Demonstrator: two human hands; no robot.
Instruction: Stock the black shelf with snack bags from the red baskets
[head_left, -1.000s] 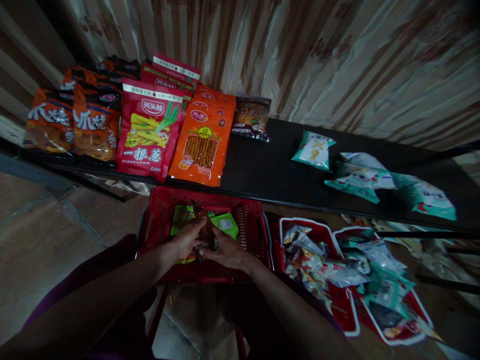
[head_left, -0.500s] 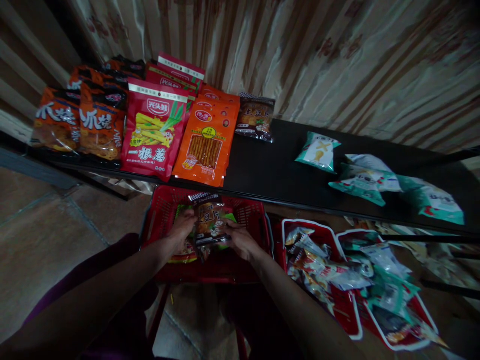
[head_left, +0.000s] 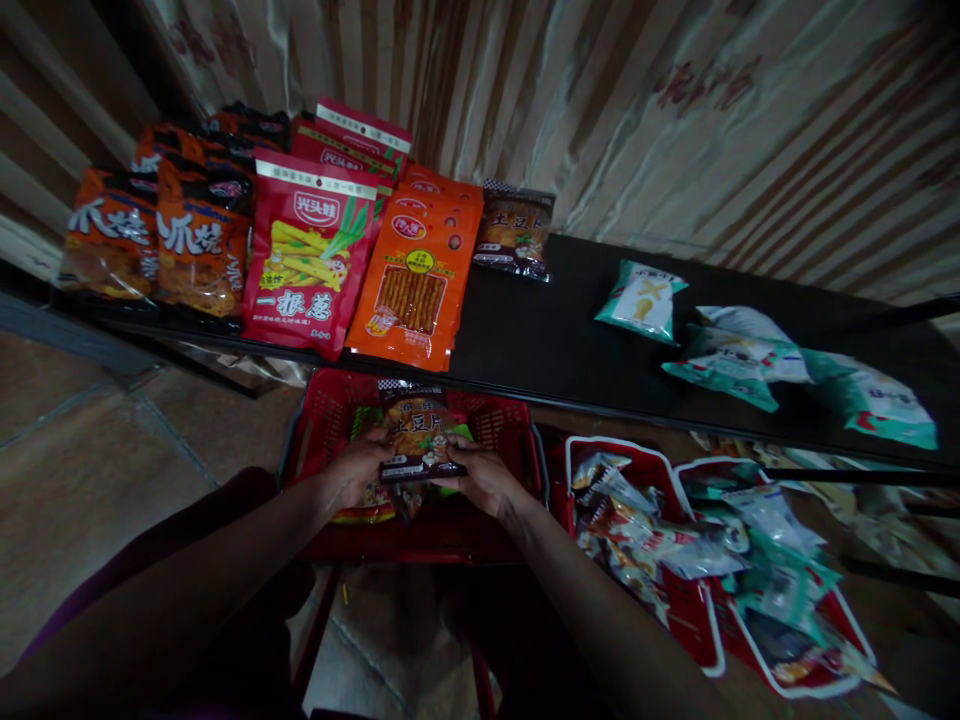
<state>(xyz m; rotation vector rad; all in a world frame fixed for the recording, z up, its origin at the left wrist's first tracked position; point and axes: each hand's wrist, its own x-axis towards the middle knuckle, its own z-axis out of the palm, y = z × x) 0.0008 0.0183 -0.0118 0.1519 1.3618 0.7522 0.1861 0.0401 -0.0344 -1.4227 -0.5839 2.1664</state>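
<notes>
Packet (head_left: 414,432), brown: above basket (head_left: 420,545), fingers of my left hand (head_left: 360,467) and right hand (head_left: 484,480) pinching its sides. I judge it light, slick, crushable; best gripped by side edges.

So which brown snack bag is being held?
The brown bag between left hand and right hand, over the leftmost red basket; its lookalike sits on the shelf, beside orange packets.

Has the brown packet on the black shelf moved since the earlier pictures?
No. Against the shelf, the brown packet stays in the same place, just right of the orange packets.
</notes>
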